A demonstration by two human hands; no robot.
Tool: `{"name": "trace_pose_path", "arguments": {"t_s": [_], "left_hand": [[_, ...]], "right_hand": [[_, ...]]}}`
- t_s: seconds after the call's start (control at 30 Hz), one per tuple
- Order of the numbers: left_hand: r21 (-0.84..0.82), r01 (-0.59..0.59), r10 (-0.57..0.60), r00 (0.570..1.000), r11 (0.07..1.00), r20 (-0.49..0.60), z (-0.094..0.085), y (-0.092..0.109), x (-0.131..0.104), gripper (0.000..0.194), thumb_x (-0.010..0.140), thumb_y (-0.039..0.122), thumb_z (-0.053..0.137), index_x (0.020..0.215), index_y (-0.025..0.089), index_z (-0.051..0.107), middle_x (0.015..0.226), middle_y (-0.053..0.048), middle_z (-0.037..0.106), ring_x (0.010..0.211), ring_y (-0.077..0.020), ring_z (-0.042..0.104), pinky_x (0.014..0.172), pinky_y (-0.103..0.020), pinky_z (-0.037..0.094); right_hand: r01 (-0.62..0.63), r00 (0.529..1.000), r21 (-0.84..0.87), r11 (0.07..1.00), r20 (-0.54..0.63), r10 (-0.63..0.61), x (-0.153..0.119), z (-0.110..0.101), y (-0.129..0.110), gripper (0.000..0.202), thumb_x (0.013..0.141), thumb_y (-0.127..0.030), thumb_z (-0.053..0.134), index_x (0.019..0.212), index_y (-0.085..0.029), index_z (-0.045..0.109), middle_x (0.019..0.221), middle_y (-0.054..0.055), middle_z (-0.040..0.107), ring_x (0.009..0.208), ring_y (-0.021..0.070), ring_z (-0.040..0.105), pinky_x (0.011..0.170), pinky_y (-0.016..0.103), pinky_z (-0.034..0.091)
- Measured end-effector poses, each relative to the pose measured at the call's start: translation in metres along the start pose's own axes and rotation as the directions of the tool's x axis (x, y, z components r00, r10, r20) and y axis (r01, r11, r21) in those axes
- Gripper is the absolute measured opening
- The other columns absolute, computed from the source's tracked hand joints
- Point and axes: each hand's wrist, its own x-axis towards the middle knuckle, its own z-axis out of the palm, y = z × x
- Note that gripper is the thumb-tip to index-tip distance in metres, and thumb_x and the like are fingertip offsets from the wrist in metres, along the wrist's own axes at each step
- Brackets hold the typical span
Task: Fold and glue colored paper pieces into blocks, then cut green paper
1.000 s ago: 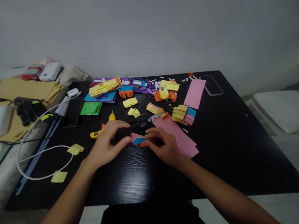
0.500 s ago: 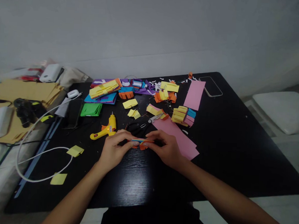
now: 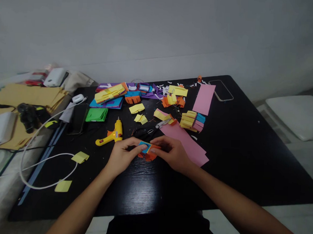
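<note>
Between my two hands is a small folded paper piece point(image 3: 151, 154), orange with a blue face and a yellow edge, held just above the black table. My left hand point(image 3: 124, 154) pinches its left end, thumb over the blue part. At the right end, the thumb and fingers of my right hand point(image 3: 174, 153) close on the orange part. Just beyond my hands lie scissors point(image 3: 162, 123) with dark handles, partly over pink paper sheets point(image 3: 186, 143). A yellow hot glue gun point(image 3: 115, 131) rests beside my left hand.
Yellow folded papers point(image 3: 188, 119), green papers point(image 3: 96, 114) and an orange cut piece point(image 3: 132, 99) lie farther back among white scraps. A white cable point(image 3: 24, 158) loops at the left. A clear phone case point(image 3: 221, 90) lies at the back right, near a white stool point(image 3: 297, 115).
The paper piece has tilted between my fingers, so its blue face now shows where mostly its edge showed before. Both hands stay in nearly the same place.
</note>
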Motion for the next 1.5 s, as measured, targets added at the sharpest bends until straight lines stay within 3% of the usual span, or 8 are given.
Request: {"name": "trace_pose_path", "arguments": {"t_s": [0.17, 0.43, 0.57, 0.63, 0.73, 1.03, 1.2, 1.5], "left_hand": [[-0.165, 0.039, -0.021, 0.994, 0.985, 0.107, -0.012, 0.002, 0.003, 0.047, 0.095, 0.052, 0.069, 0.127, 0.018, 0.071, 0.102, -0.009, 0.078, 0.093, -0.0215, 0.074, 0.082, -0.03, 0.059], [-0.279, 0.142, -0.135, 0.99, 0.95, 0.045, -0.002, -0.006, 0.008, 0.036, 0.077, 0.037, 0.089, 0.101, 0.016, 0.071, 0.082, -0.002, 0.073, 0.074, -0.0137, 0.067, 0.073, -0.025, 0.055], [-0.247, 0.148, -0.141, 0.989, 0.958, 0.045, 0.002, -0.001, 0.007, 0.034, 0.079, 0.042, 0.087, 0.087, 0.016, 0.067, 0.075, 0.0, 0.07, 0.067, -0.0133, 0.063, 0.065, -0.025, 0.052], [-0.231, 0.145, -0.142, 0.989, 0.962, 0.032, 0.004, 0.002, 0.006, 0.034, 0.079, 0.043, 0.086, 0.084, 0.017, 0.065, 0.07, 0.002, 0.066, 0.063, -0.0116, 0.059, 0.062, -0.023, 0.048], [-0.216, 0.135, -0.137, 0.991, 0.967, 0.005, 0.006, 0.002, 0.005, 0.033, 0.081, 0.043, 0.083, 0.083, 0.017, 0.063, 0.068, 0.004, 0.06, 0.059, -0.0098, 0.053, 0.059, -0.022, 0.043], [-0.188, 0.155, -0.147, 0.987, 0.97, 0.057, 0.015, 0.002, 0.004, 0.032, 0.082, 0.041, 0.079, 0.085, 0.018, 0.057, 0.07, 0.004, 0.061, 0.061, -0.0103, 0.056, 0.059, -0.021, 0.044], [-0.225, 0.163, -0.143, 0.984, 0.961, 0.104, 0.016, 0.007, 0.002, 0.031, 0.085, 0.042, 0.079, 0.088, 0.017, 0.062, 0.074, 0.002, 0.064, 0.064, -0.0102, 0.06, 0.059, -0.02, 0.049], [-0.404, 0.268, -0.166, 0.949, 0.875, 0.27, 0.0, 0.002, 0.002, 0.025, 0.09, 0.038, 0.076, 0.099, 0.015, 0.07, 0.082, -0.005, 0.073, 0.07, -0.0169, 0.073, 0.064, -0.028, 0.064]], "right_hand": [[-0.104, 0.995, 0.159, 0.982, 0.023, 0.102, 0.005, -0.004, -0.004, 0.034, 0.082, -0.034, 0.085, 0.112, -0.023, 0.074, 0.114, 0.005, 0.08, 0.105, 0.0235, 0.077, 0.101, 0.043, 0.061], [-0.204, 0.979, 0.18, 0.962, 0.055, 0.197, 0.005, -0.007, 0.002, 0.03, 0.076, -0.025, 0.083, 0.102, -0.022, 0.067, 0.101, 0.002, 0.075, 0.099, 0.0225, 0.074, 0.098, 0.042, 0.06], [0.03, 0.996, -0.094, 0.995, -0.085, -0.038, -0.001, -0.003, 0.005, 0.054, 0.079, -0.026, 0.082, 0.126, -0.027, 0.057, 0.122, 0.008, 0.068, 0.111, 0.0259, 0.07, 0.096, 0.045, 0.061], [0.234, 0.951, -0.368, 0.9, -0.108, -0.291, -0.005, 0.0, 0.003, 0.055, 0.081, -0.023, 0.08, 0.131, -0.029, 0.056, 0.134, 0.012, 0.061, 0.125, 0.03, 0.063, 0.105, 0.051, 0.057], [0.441, 0.863, -0.571, 0.693, 0.058, -0.502, -0.012, 0.003, -0.003, 0.043, 0.086, -0.014, 0.071, 0.125, -0.03, 0.062, 0.132, 0.012, 0.061, 0.127, 0.0309, 0.06, 0.108, 0.054, 0.053], [0.537, 0.836, -0.637, 0.553, 0.313, -0.451, -0.013, 0.005, -0.001, 0.043, 0.088, -0.034, 0.079, 0.122, -0.025, 0.055, 0.156, 0.02, 0.048, 0.15, 0.0373, 0.044, 0.118, 0.063, 0.043], [0.53, 0.843, -0.615, 0.584, 0.31, -0.439, -0.012, 0.004, 0.007, 0.039, 0.087, -0.033, 0.08, 0.115, -0.024, 0.055, 0.144, 0.02, 0.061, 0.14, 0.0332, 0.056, 0.118, 0.059, 0.045], [0.315, 0.947, -0.44, 0.841, 0.093, -0.307, -0.009, -0.001, 0.001, 0.044, 0.078, -0.036, 0.089, 0.109, -0.025, 0.059, 0.136, 0.015, 0.067, 0.127, 0.0315, 0.067, 0.105, 0.048, 0.056]]}}
